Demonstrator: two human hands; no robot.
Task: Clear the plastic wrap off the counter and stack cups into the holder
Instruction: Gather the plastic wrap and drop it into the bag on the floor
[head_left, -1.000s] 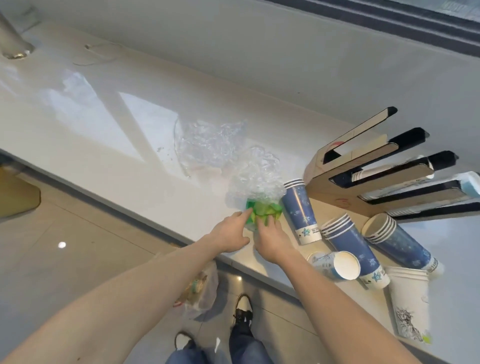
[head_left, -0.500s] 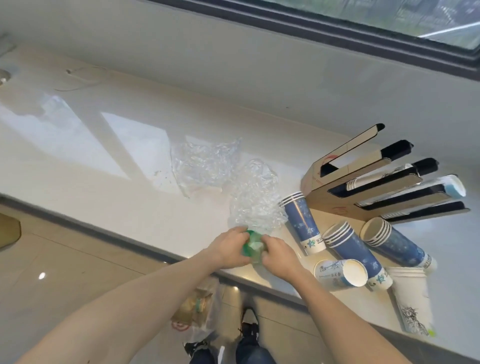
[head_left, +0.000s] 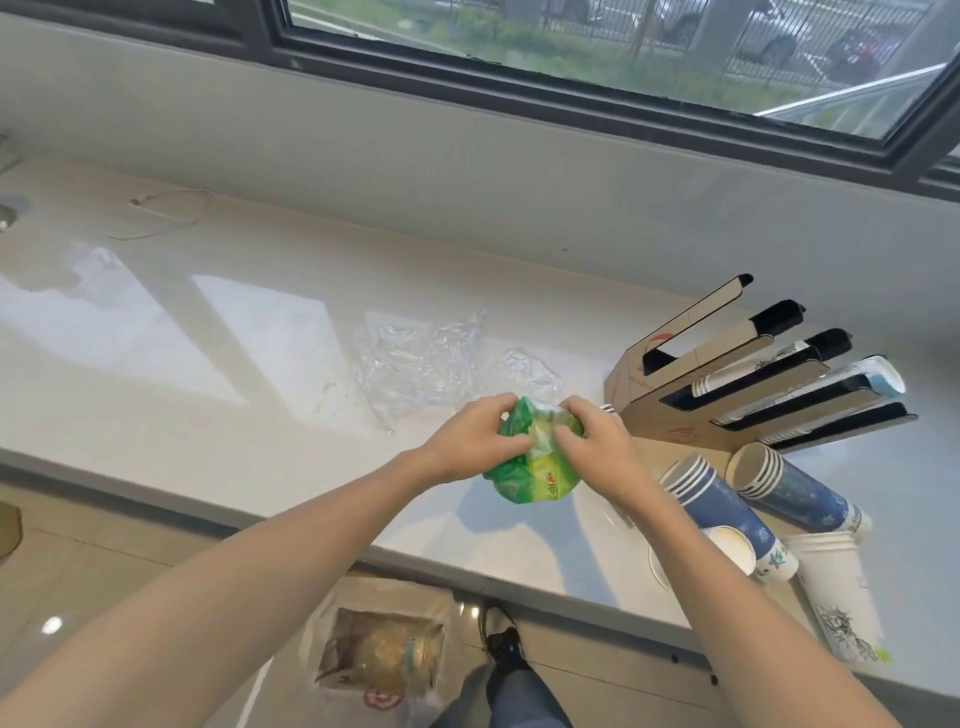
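Note:
Both hands grip a crumpled wad of green and clear plastic wrap (head_left: 530, 480) held above the white counter (head_left: 208, 332). My left hand (head_left: 470, 439) holds its left side, my right hand (head_left: 592, 441) its right. Another sheet of clear plastic wrap (head_left: 410, 364) lies flat on the counter behind them, with a smaller clear piece (head_left: 527, 371) beside it. To the right stands a cardboard cup holder (head_left: 727, 384) with slanted slots, some holding cups. Stacks of blue paper cups (head_left: 722, 512) (head_left: 789, 488) and a white cup stack (head_left: 836, 592) lie on their sides in front of it.
A single cup (head_left: 730, 553) lies open-end toward me near my right forearm. A thin white cable (head_left: 166, 215) rests at the back left. A bag of rubbish (head_left: 384, 654) sits on the floor below the counter edge. A window runs along the wall behind.
My hands have lifted the green wrap off the counter and bunched the clear plastic into it. The view has tilted up, showing the window.

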